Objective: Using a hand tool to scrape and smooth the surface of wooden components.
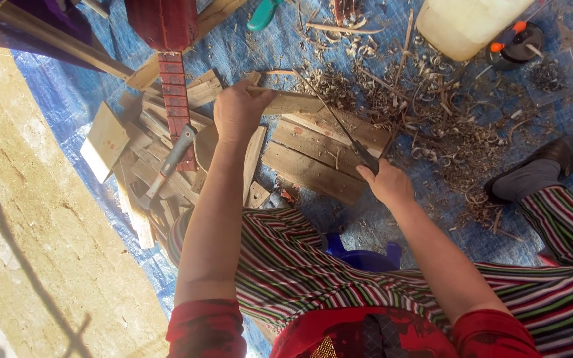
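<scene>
On the blue woven tarpaulin (366,46), a pile of short pale wooden offcuts (147,152) lies left of the flat brown wooden planks (313,156), with curled wood shavings (432,113) to their right and a translucent white plastic jug (465,23) behind those.

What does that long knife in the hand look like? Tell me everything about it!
The knife has a long, thin, dark blade and a dark handle. The right hand grips the handle, low near the lap. The blade slants up and to the left, and its far end meets the pale wooden stick that the left hand holds. It lies above the flat wooden boards. Its metal looks dull, not shiny.
</scene>
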